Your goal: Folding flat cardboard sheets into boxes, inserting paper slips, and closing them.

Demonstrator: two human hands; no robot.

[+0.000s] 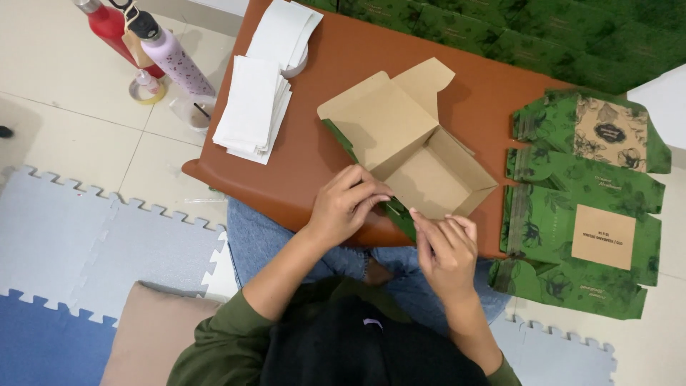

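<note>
A half-folded cardboard box (414,150), brown inside and green outside, lies open on a brown low table (300,150). My left hand (346,204) pinches the box's near wall at its front corner. My right hand (446,246) presses its fingertips on the same green near edge, a little to the right. The lid flap stands up at the far side.
A stack of flat green printed box blanks (582,207) lies at the table's right. White paper stacks (254,107) sit at the left end. More green boxes (543,36) line the far side. Two bottles (171,57) stand on the tiled floor. Foam mats (86,250) and a cushion (153,332) lie near my legs.
</note>
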